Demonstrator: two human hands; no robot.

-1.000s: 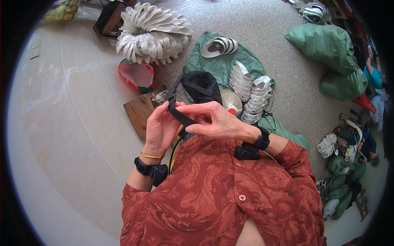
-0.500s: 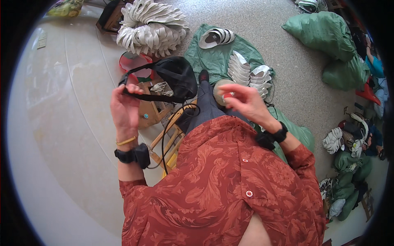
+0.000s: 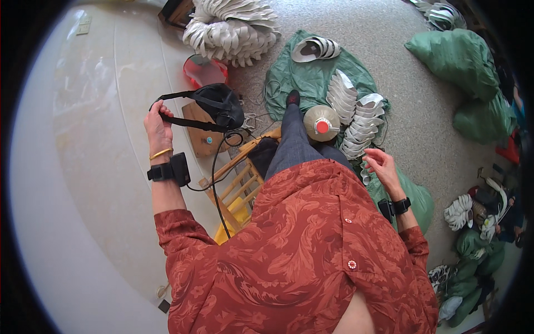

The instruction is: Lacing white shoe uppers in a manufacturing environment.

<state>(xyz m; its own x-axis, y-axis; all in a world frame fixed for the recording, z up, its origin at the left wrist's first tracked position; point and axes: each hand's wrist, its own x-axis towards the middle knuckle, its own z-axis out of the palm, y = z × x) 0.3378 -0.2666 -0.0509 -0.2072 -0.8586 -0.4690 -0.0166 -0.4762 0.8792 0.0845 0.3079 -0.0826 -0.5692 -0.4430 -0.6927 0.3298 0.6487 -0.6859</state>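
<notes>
The black bag (image 3: 219, 106) hangs in the air left of the person's legs (image 3: 297, 133), above the wooden stool (image 3: 203, 136), which it partly hides from view. Its strap (image 3: 189, 123) stretches out to the left hand (image 3: 158, 123), whose grip is closed around the loop's far end. The right hand (image 3: 385, 168) is well apart from the bag, its grip loose and holding nothing, fingers partly curled, near the white pieces (image 3: 364, 125) stacked in rows.

A black cable (image 3: 215, 189) curls just below the bag and runs down past the slatted chair (image 3: 232, 192). Between the legs and the stacks stands a tan jug (image 3: 329, 115) with a red cap. Behind it, a green sheet (image 3: 283, 80) lies on the floor (image 3: 389, 67). Beyond the bag sit a red bucket (image 3: 204, 71) and a white bundle (image 3: 231, 39); far right, green sacks (image 3: 459, 61) lie together.
</notes>
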